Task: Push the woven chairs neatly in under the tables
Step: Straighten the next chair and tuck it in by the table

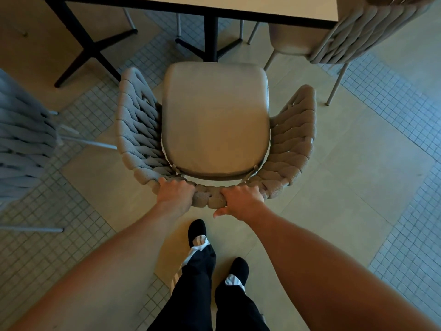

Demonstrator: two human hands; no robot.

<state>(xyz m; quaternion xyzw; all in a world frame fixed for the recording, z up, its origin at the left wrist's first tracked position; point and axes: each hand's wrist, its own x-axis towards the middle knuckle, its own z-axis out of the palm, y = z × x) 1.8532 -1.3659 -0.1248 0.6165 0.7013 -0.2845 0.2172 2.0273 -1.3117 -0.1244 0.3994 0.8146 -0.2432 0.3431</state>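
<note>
View from above, looking down at my two hands on a woven chair [216, 130]. My left hand [175, 193] curls over the top rail of the chair's woven backrest, left of centre; its grip is closed around the rail. My right hand [241, 199] holds the same rail just right of centre, fingers wrapped over the top and the thumb pointing out below the rail; its grip too is closed on the chair. The two hands lie near each other, with a short stretch of braided rail between them.

The chair stands on the floor, its cushioned seat facing away from me toward the counter [238, 7]. The front edge of the seat lies just short of the black pedestal base [211, 41] of that counter; most of the seat lies out in the open, not under the top.

A second woven chair [353, 34] stands at upper right beside the same counter, and part of a third [23, 139] shows at the left edge. A second black cross-shaped base [88, 47] stands at upper left. My feet [198, 231] in dark shoes stand behind the chair on plain and small-tiled flooring.
</note>
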